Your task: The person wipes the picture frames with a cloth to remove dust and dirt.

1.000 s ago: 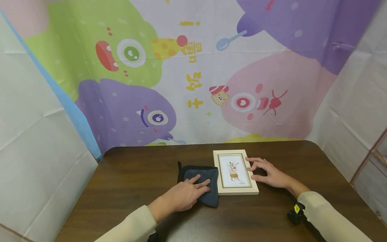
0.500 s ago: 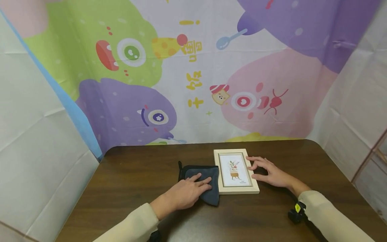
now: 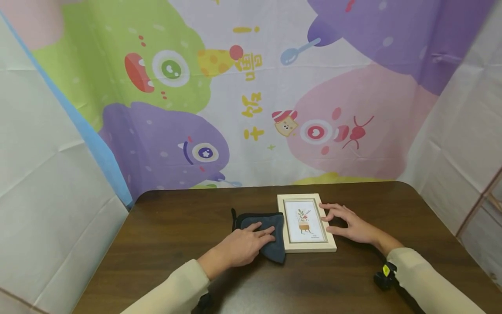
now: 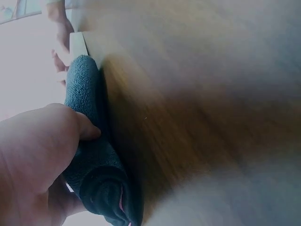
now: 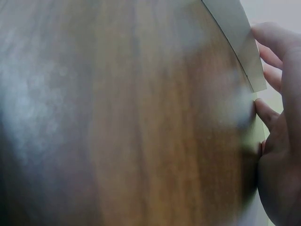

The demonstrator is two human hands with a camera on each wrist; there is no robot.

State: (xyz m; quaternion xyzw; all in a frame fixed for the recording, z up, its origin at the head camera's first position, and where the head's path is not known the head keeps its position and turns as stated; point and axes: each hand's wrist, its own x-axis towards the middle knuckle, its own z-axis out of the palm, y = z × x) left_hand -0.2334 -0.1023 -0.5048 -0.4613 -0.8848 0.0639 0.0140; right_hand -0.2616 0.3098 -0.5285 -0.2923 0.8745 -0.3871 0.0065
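Note:
On the table lies a folded dark blue-grey cloth [image 3: 272,250] with black edging and a small black loop at its far left corner. My left hand [image 3: 235,247] rests on it, fingers spread over the top. In the left wrist view the cloth [image 4: 84,87] looks thick and rolled at its folded end, with a digit touching its side. Against the cloth's right edge lies a cream picture frame [image 3: 310,247], face up, showing a potted-plant print. My right hand [image 3: 354,226] touches the frame's right edge with its fingertips, the fingers slightly bent.
The dark brown wooden table [image 3: 176,218] carries the cloth and the frame. Behind it hangs a curtain [image 3: 255,165] printed with cartoon monsters. Pale sheets hang at the left [image 3: 47,174] and right. A small black camera [image 3: 384,277] sits on the right wrist.
My left hand and the cloth have shifted slightly away from me and to the right. The picture frame and my right hand have stayed nearly still.

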